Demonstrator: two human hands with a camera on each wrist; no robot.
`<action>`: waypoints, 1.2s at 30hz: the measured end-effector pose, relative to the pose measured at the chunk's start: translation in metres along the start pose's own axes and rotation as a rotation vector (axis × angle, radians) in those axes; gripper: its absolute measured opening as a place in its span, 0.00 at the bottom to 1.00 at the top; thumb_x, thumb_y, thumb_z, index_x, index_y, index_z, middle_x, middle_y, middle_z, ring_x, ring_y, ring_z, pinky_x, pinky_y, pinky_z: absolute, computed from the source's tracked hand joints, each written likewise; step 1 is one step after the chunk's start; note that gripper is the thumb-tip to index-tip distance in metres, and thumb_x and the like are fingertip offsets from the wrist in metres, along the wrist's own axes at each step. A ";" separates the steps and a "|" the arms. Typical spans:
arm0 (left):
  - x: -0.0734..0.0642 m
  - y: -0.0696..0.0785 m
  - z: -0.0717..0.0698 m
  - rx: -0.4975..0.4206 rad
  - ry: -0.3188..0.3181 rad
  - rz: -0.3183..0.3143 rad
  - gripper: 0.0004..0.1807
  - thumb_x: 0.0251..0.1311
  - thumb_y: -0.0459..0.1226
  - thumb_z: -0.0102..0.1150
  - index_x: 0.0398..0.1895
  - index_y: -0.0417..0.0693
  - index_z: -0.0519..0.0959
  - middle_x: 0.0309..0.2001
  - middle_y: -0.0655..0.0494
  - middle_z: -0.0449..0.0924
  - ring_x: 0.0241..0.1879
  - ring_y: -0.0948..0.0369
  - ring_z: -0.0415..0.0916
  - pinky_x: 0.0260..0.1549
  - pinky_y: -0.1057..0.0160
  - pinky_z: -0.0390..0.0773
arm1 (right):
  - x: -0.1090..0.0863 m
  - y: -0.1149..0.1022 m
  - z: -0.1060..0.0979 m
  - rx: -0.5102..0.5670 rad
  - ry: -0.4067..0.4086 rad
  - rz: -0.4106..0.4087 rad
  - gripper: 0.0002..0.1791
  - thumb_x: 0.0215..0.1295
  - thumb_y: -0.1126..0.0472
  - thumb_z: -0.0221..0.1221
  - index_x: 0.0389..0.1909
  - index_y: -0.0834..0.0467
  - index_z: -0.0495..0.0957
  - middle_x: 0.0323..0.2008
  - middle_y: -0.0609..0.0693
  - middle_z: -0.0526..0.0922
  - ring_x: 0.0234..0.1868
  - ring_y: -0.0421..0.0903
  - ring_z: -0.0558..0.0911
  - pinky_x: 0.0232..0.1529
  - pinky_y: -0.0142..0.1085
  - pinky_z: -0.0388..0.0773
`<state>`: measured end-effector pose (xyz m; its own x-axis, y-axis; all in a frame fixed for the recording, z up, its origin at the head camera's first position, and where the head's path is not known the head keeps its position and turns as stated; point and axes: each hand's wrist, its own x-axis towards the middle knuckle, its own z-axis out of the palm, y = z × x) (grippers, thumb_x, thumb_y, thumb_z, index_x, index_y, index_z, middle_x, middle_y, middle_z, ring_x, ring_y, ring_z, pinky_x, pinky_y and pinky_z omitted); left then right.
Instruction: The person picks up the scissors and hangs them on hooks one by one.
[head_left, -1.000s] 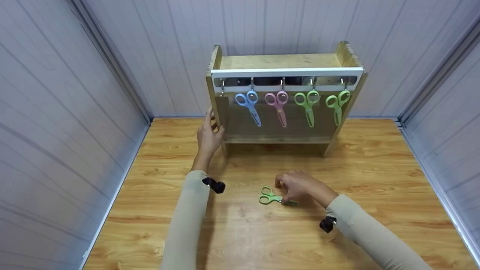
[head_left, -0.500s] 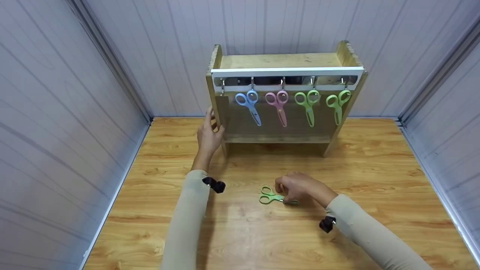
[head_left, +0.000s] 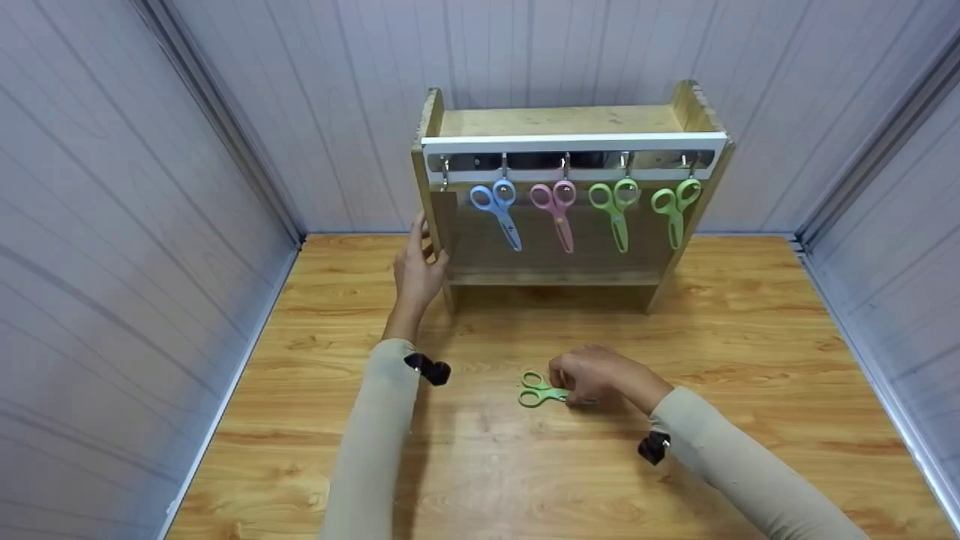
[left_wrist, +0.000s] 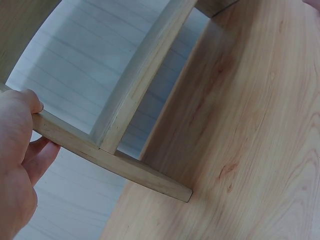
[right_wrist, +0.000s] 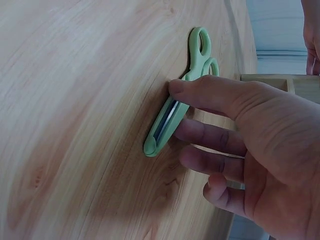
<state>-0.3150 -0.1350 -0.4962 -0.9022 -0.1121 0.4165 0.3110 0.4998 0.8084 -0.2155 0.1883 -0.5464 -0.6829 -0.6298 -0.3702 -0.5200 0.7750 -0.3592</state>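
Observation:
My left hand grips the left side panel of a wooden rack. In the left wrist view its thumb lies on one face of the wooden side panel, fingers on the other. On the wood-grain surface a pair of green scissors points its handles left. My right hand pinches these scissors near the pivot. Seen from the right wrist, the thumb presses on the green scissors from above, fingertips at the far edge; the other fingers are loosely bent. In the head view the hand hides much of the blades.
Along the rack's white front rail hang blue scissors, pink scissors, green scissors and smaller-looking green scissors. The leftmost hook holds nothing. Pale panel walls enclose the wooden surface at left, back and right.
My right hand has shifted slightly, its thumb closing over the green scissors so that more of the blades is covered. The left hand stays on the rack's side.

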 end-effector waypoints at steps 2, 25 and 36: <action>0.000 0.000 0.000 -0.004 0.000 -0.005 0.40 0.71 0.23 0.64 0.86 0.41 0.67 0.67 0.31 0.84 0.71 0.34 0.85 0.70 0.42 0.88 | 0.001 0.000 0.000 -0.007 0.000 -0.003 0.12 0.64 0.60 0.80 0.41 0.48 0.85 0.36 0.43 0.89 0.34 0.37 0.79 0.41 0.36 0.75; 0.001 -0.003 0.000 -0.007 -0.003 0.007 0.40 0.71 0.25 0.64 0.86 0.40 0.66 0.67 0.29 0.83 0.69 0.33 0.86 0.70 0.42 0.89 | 0.002 -0.001 0.002 -0.016 -0.029 0.006 0.15 0.55 0.64 0.78 0.34 0.47 0.81 0.29 0.38 0.78 0.31 0.39 0.72 0.35 0.33 0.65; 0.001 -0.003 0.001 -0.001 0.006 0.027 0.40 0.72 0.24 0.65 0.86 0.42 0.66 0.66 0.29 0.84 0.69 0.34 0.86 0.70 0.43 0.89 | 0.000 0.001 0.002 -0.007 -0.027 0.007 0.10 0.61 0.63 0.75 0.37 0.48 0.84 0.31 0.40 0.81 0.33 0.39 0.74 0.36 0.34 0.69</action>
<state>-0.3174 -0.1357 -0.4986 -0.8917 -0.1042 0.4405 0.3354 0.5015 0.7975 -0.2157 0.1891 -0.5484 -0.6723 -0.6257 -0.3956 -0.5191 0.7795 -0.3507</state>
